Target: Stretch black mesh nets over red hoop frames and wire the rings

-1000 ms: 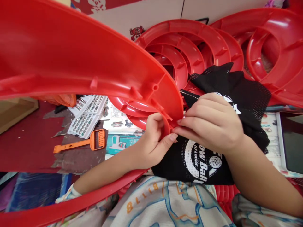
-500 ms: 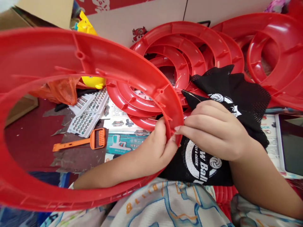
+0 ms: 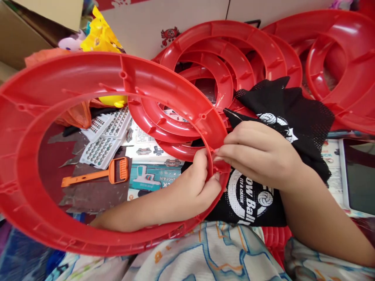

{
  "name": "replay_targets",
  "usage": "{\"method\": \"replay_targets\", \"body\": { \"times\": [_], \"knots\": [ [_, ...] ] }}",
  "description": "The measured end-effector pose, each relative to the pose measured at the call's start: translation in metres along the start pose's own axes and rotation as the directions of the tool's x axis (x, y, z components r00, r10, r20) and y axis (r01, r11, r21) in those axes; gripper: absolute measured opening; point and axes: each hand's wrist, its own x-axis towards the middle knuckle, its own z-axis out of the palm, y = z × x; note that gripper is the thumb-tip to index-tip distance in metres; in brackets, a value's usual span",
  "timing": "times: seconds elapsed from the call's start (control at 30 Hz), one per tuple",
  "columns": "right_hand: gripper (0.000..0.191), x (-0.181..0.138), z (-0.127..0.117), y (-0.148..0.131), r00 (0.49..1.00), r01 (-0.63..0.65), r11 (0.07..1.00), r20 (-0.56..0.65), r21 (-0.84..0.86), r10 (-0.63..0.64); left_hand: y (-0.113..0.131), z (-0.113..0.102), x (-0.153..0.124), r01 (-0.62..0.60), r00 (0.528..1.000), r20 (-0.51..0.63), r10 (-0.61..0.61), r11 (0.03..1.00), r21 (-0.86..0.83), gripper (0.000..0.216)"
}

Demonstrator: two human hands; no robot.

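Observation:
A large red plastic ring point(image 3: 79, 74), hollow and ribbed inside, is tilted in front of me, its lower edge close to my lap. Reaching through its opening, my left hand point(image 3: 202, 183) is closed on the rim at the ring's right side. My right hand point(image 3: 258, 156) pinches at the same stretch of rim from outside, fingertips together; whether a small part sits between them is hidden. Beneath and behind my right hand lies black mesh cloth point(image 3: 304, 113) with white ball prints and lettering.
More red rings point(image 3: 225, 31) lean in a pile at the back. Left of them are an orange plastic tool point(image 3: 96, 177), white trays of small balls point(image 3: 102, 144), teal-printed packaging point(image 3: 146, 179) and a cardboard box point(image 3: 55, 13). A grey-framed dark panel point(image 3: 360, 171) lies at the right.
The ring's left part has swung away from me, so more of it shows and its outline looks smaller. Both hands stay at the same spot on the rim, with the fingers shifted slightly.

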Motion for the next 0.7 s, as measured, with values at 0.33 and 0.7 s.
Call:
{"method": "replay_targets", "body": {
  "times": [0.33, 0.7],
  "knots": [
    [0.016, 0.001, 0.000, -0.003, 1.000, 0.003, 0.998, -0.030, 0.057, -0.002, -0.010, 0.009, -0.001, -0.136, 0.981, -0.160, 0.111, 0.979, -0.150, 0.026],
    [0.010, -0.004, 0.001, 0.000, 0.995, 0.067, 0.996, -0.074, -0.051, -0.070, -0.009, 0.011, 0.006, 0.015, 0.998, -0.049, -0.041, 0.895, -0.446, 0.030]
  ]
}}
